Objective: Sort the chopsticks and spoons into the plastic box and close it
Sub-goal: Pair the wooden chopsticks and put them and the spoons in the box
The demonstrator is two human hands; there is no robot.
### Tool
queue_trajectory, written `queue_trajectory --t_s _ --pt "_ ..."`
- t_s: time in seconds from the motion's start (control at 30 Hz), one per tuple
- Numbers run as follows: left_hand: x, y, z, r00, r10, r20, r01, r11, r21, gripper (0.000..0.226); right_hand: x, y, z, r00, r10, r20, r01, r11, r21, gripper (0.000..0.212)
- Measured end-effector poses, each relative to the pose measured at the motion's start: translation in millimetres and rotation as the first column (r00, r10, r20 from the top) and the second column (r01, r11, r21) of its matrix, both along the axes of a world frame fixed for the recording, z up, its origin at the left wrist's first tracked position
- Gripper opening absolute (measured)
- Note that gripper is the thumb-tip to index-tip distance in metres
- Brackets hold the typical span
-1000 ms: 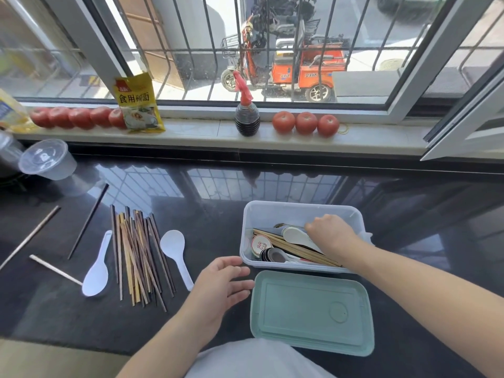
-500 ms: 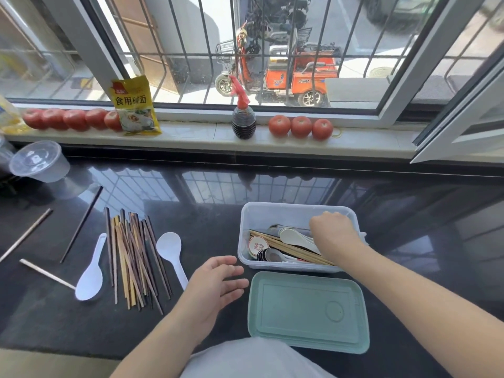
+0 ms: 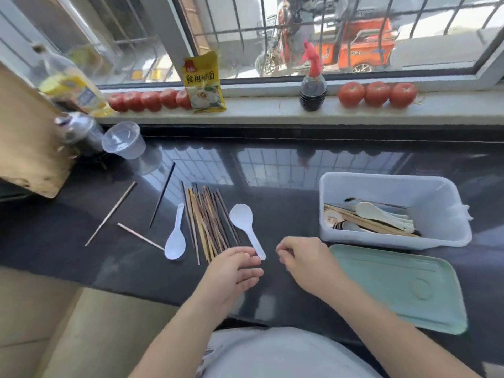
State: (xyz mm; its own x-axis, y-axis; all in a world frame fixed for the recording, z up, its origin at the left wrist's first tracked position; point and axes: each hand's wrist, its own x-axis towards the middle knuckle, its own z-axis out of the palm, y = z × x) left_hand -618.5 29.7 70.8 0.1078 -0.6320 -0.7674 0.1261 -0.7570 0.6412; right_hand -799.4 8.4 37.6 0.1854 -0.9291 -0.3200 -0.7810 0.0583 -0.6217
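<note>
Left hand (image 3: pixel 231 271) relaxed by smooth white plastic spoon (image 3: pixel 245 227) (handle end); right hand (image 3: pixel 305 261) loosely curled, holding nothing.

Spoons I see loose on the surface (image 3: pixel 272 170): two
Tomatoes, my count: eight
Stray single chopsticks: three
Lids: one
</note>
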Motion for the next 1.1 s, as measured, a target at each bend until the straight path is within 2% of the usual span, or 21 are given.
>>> queue_trajectory --t_s 0.17,0.27,0.43,0.57,0.7,0.83,0.97,1.03,1.1 --pt "106 10 -25 0.994 0.108 0.032 -0.109 0.993 0.034 0.022 79 8 -26 0.999 0.018 -0.030 -0.014 0.991 0.136 0.021" --pt "174 8 -42 0.993 0.116 0.035 -0.118 0.991 0.066 0.021 138 4 -41 0.997 0.003 -0.078 0.011 0.984 0.178 0.021" --pt "271 -3 -62 0.994 -0.046 0.103 0.036 0.995 0.096 0.020 239 7 -51 0.995 -0.030 -0.096 0.053 0.968 0.245 0.023" --pt "318 -22 -72 0.966 -0.184 0.183 0.169 0.981 0.095 0.020 284 16 -48 0.990 -0.044 -0.131 0.081 0.953 0.291 0.020" --pt "338 -39 -72 0.944 -0.262 0.202 0.264 0.964 0.015 0.018 303 -2 -52 0.953 -0.198 -0.227 0.252 0.938 0.239 0.015" --pt "343 -37 -74 0.916 -0.323 0.240 0.336 0.942 -0.014 0.020 322 -36 -74 0.894 -0.355 -0.273 0.411 0.892 0.189 0.025" --pt "355 -30 -74 0.866 -0.388 0.315 0.411 0.912 -0.007 0.019 330 -54 -99 0.835 -0.520 -0.181 0.547 0.752 0.368 0.005" --pt "365 -33 -75 0.808 -0.437 0.395 0.477 0.879 -0.002 0.019 329 -57 -103 0.773 -0.633 -0.050 0.583 0.676 0.451 0.009" --pt "377 -42 -79 0.712 -0.486 0.506 0.554 0.832 0.018 0.018 320 -63 -95 0.677 -0.732 0.082 0.615 0.623 0.483 0.013"
